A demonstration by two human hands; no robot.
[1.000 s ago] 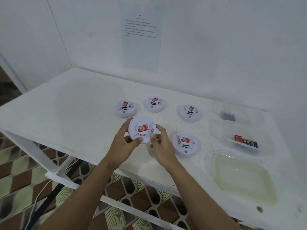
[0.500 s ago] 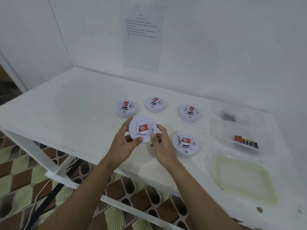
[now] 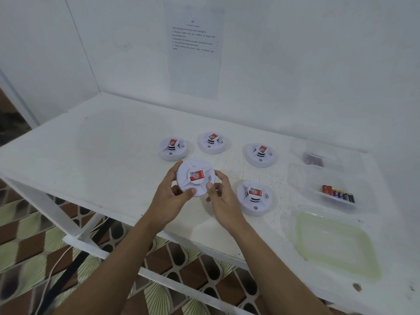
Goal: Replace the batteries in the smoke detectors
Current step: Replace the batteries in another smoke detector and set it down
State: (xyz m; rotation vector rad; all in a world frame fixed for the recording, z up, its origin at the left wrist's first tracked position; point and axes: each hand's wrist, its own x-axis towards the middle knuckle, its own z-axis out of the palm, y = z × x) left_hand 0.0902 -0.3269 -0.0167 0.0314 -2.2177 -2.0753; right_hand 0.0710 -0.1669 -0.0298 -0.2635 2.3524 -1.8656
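Observation:
A round white smoke detector [image 3: 195,177] with a red label is held tilted above the white table [image 3: 102,155], face toward me. My left hand [image 3: 169,197] grips its left rim with thumb and fingers. My right hand [image 3: 221,197] grips its right rim. Several more white detectors lie on the table: one at the back left [image 3: 173,149], one at the back middle [image 3: 212,143], one at the back right [image 3: 260,155], one beside my right hand [image 3: 254,198]. Batteries [image 3: 338,193] lie in a row in a clear tray [image 3: 318,178] at the right.
A second clear container [image 3: 318,153] with dark contents sits behind the battery tray. A clear lid with a green seal [image 3: 336,244] lies at the front right. A printed sheet [image 3: 195,51] hangs on the wall. The table's front edge runs under my forearms.
The held detector has tipped a little more upright toward me between my hands; both grips remain. Nothing else on the table has moved.

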